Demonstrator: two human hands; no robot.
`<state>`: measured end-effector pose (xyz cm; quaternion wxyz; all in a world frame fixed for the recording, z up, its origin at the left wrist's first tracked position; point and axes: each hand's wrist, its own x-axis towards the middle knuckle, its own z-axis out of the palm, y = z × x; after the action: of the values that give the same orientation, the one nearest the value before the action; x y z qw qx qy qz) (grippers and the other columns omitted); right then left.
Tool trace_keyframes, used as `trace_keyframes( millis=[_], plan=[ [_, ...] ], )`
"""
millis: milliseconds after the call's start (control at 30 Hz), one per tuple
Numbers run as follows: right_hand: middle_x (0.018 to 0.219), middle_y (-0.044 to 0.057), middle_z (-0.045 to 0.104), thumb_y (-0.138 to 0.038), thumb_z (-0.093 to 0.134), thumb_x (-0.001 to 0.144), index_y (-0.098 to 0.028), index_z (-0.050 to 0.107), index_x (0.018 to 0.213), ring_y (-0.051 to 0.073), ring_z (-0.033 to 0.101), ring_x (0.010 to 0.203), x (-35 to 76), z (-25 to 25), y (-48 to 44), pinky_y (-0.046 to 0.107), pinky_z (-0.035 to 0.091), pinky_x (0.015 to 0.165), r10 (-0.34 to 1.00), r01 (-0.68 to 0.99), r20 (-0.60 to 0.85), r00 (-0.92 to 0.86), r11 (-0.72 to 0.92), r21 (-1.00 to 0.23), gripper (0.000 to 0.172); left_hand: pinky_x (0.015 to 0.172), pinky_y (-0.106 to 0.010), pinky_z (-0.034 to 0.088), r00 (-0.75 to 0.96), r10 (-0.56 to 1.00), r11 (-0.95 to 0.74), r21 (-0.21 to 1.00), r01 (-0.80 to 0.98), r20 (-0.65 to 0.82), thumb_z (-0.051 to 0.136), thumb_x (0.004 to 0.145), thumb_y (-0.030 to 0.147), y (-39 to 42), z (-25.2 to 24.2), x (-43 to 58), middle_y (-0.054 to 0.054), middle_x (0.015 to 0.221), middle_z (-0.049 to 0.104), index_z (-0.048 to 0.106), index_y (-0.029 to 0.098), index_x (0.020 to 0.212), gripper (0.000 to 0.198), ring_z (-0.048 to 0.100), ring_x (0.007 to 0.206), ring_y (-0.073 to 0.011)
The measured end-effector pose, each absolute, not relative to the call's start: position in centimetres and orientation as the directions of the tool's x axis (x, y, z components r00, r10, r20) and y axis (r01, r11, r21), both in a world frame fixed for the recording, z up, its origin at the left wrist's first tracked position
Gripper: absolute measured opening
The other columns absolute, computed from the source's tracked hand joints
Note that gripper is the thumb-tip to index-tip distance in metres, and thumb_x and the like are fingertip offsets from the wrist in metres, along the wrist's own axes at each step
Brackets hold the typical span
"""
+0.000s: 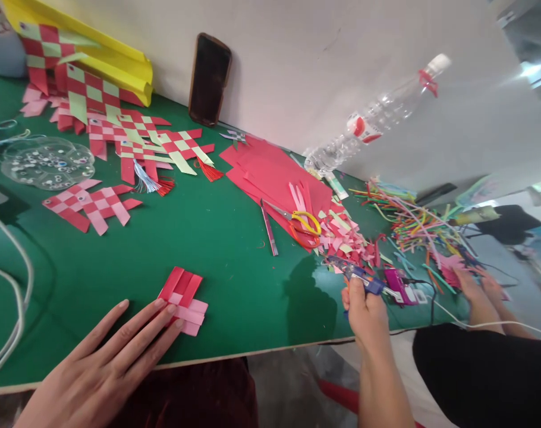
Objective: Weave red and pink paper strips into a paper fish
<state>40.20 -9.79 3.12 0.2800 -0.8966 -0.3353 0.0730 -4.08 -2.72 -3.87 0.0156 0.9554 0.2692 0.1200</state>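
My left hand (114,351) lies flat on the green table (226,255), fingers stretched out, with the fingertips resting on a small woven piece of red and pink paper strips (184,300). My right hand (366,312) is closed around a blue glue gun (357,274) at the table's front edge, its nozzle pointing left and away from me. A white cord runs from the gun to the right.
Finished woven paper fish (94,205) lie at the back left beside a clear tray of googly eyes (47,161). Red paper sheets (270,169), yellow-handled scissors (304,223), paper scraps, a plastic bottle (377,119), coloured straws (413,226) and a phone (209,78) crowd the right. Another person's hands (478,288) work at the right.
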Motion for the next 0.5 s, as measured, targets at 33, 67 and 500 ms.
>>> trace_keyframes(
  millis=[33, 67, 500],
  plan=[
    [0.047, -0.001, 0.047, -0.067, 0.041, 0.088, -0.023, 0.045, 0.054, 0.013, 0.043, 0.045, 40.36, 2.98, -9.77, 0.028, 0.034, 0.048, 0.645, 0.563, 0.054, 0.762, -0.619, -0.547, 0.055, 0.125, -0.05, 0.007, 0.829, 0.513, -0.858, 0.09, 0.506, 0.222, 0.03, 0.093, 0.022, -2.66, -3.85, -4.11, 0.0, 0.157, 0.036, 0.027, 0.027, 0.154, 0.061, 0.027, 0.147, -0.0217],
    [0.047, -0.001, 0.047, -0.067, 0.04, 0.088, -0.023, 0.045, 0.054, 0.013, 0.043, 0.045, 40.5, 2.87, -9.76, 0.028, 0.034, 0.048, 0.648, 0.567, 0.053, 0.76, -0.62, -0.542, 0.055, 0.125, -0.05, 0.007, 0.834, 0.502, -0.864, 0.083, 0.497, 0.227, 0.029, 0.094, 0.023, -2.58, -3.83, -4.13, 0.0, 0.157, 0.036, 0.027, 0.026, 0.154, 0.061, 0.026, 0.148, -0.0214],
    [0.048, 0.002, 0.053, -0.077, 0.034, 0.085, -0.021, 0.056, 0.058, 0.014, 0.048, 0.045, 41.13, 3.51, -9.3, 0.027, 0.037, 0.045, 0.686, 0.579, -0.031, 0.727, -0.637, -0.509, 0.067, 0.124, -0.051, 0.008, 0.841, 0.484, -0.874, 0.075, 0.481, 0.242, 0.018, 0.101, 0.033, -2.45, -4.03, -4.24, -0.001, 0.157, 0.036, 0.03, 0.025, 0.153, 0.054, 0.027, 0.147, -0.0211]
  ],
)
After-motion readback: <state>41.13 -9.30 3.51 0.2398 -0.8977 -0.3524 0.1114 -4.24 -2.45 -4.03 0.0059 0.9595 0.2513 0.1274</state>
